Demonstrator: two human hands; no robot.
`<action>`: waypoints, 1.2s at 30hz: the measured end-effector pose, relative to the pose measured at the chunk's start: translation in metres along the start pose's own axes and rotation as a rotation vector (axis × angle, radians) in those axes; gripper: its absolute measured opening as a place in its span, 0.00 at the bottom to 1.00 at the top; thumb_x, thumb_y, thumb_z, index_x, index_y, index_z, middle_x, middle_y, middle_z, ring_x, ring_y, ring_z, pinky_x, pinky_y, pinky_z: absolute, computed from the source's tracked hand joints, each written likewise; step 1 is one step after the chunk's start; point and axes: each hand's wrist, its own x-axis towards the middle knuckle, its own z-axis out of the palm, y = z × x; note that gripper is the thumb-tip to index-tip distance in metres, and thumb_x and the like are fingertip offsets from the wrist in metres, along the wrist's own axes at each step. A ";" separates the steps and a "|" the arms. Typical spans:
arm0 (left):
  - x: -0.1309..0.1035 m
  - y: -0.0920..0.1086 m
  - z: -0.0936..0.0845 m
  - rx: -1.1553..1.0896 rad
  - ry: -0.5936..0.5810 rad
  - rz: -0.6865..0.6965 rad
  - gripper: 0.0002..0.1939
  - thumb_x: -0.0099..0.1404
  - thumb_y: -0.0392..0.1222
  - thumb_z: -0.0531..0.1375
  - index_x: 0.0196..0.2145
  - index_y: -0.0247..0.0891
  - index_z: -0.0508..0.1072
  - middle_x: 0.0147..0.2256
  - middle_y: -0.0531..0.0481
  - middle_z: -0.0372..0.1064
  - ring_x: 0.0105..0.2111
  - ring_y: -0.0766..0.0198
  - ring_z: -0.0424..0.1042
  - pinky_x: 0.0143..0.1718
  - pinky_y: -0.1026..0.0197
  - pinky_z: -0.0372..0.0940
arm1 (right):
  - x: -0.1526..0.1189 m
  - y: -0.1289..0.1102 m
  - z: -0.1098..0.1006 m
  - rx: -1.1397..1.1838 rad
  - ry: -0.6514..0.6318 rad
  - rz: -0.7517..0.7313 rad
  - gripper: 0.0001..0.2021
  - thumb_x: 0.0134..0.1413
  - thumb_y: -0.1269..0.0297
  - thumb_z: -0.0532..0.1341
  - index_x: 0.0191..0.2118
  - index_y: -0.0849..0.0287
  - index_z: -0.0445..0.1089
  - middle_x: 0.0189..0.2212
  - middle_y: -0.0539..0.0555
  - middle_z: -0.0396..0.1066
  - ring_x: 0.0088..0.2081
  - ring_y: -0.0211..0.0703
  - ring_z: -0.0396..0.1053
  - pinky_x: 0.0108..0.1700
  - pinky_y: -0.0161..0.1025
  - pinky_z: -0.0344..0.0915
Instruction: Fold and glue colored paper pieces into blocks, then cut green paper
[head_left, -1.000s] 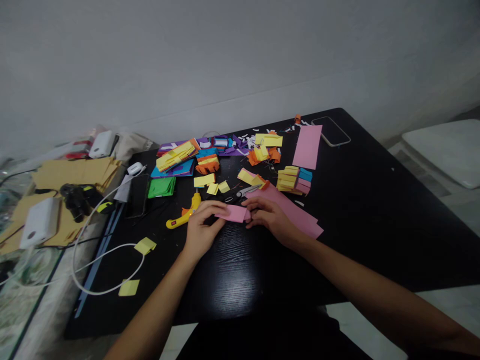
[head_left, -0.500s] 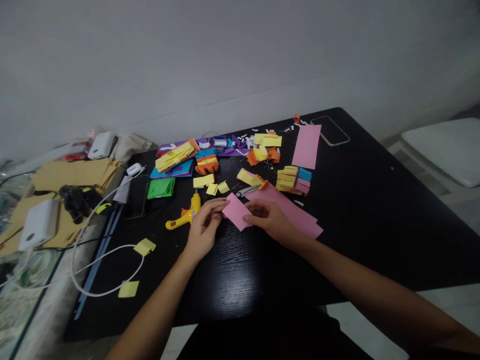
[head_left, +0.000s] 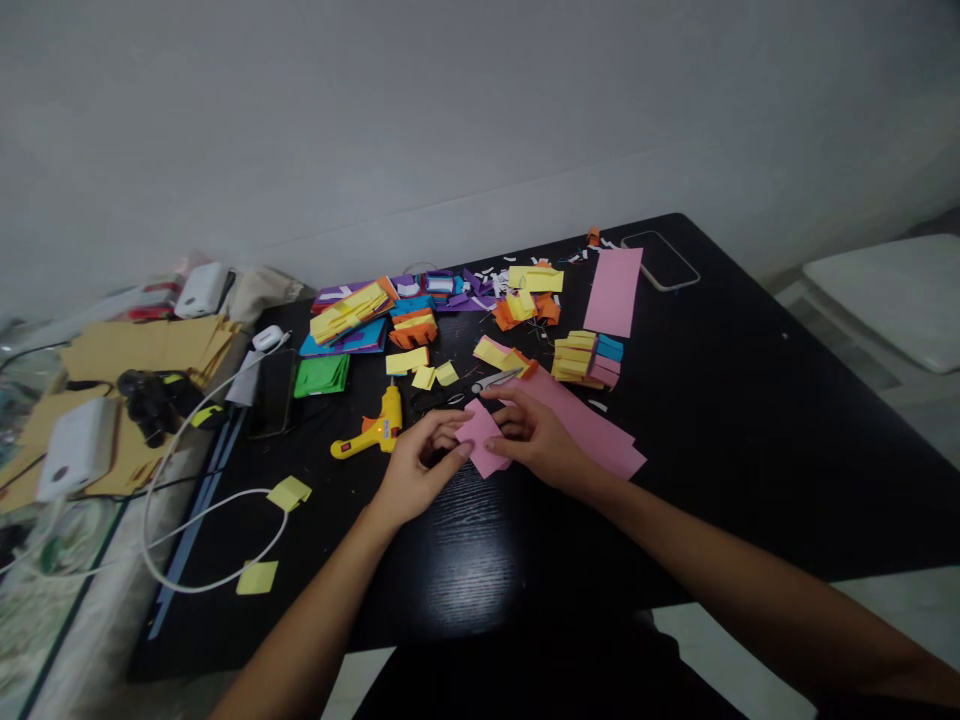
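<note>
A small pink paper piece (head_left: 482,438) is held above the black table between both hands. My left hand (head_left: 424,460) pinches its left edge, thumb in front and fingers behind. My right hand (head_left: 541,440) grips the right side with the thumb on its face. Larger pink sheets (head_left: 581,420) lie under and beyond my right hand. Scissors (head_left: 496,380) rest just past the hands, beside folded yellow and orange paper (head_left: 501,354). To the left of my left hand lies a yellow glue gun (head_left: 379,428).
Bundles of coloured paper strips (head_left: 576,358) and white scraps lie along the back of the black table (head_left: 750,450). A green paper stack (head_left: 322,375), a dark phone (head_left: 274,392) and a looped white cable (head_left: 154,540) are on the left.
The pink piece has shifted slightly right and down and been turned a little. My left hand has moved right with its thumb now on the paper's edge; my right fingers have changed their grip.
</note>
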 end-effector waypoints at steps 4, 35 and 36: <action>0.001 -0.004 0.004 0.084 0.077 -0.003 0.14 0.64 0.43 0.70 0.47 0.40 0.79 0.42 0.47 0.77 0.28 0.69 0.68 0.31 0.65 0.66 | 0.000 0.002 0.001 -0.015 -0.013 0.013 0.29 0.45 0.68 0.73 0.54 0.53 0.69 0.34 0.47 0.76 0.36 0.41 0.76 0.40 0.40 0.73; 0.002 -0.005 -0.006 0.398 0.031 0.270 0.09 0.67 0.33 0.65 0.44 0.40 0.80 0.38 0.48 0.76 0.34 0.64 0.73 0.35 0.63 0.68 | -0.002 0.002 0.002 -0.207 0.027 -0.061 0.17 0.60 0.61 0.65 0.54 0.58 0.76 0.38 0.55 0.83 0.40 0.47 0.81 0.44 0.44 0.76; 0.002 -0.005 -0.006 0.416 0.026 0.281 0.09 0.67 0.32 0.64 0.44 0.40 0.80 0.38 0.49 0.75 0.33 0.65 0.73 0.36 0.63 0.68 | -0.002 0.002 0.002 -0.214 0.027 -0.064 0.17 0.60 0.61 0.65 0.54 0.58 0.76 0.39 0.56 0.83 0.40 0.47 0.81 0.44 0.44 0.76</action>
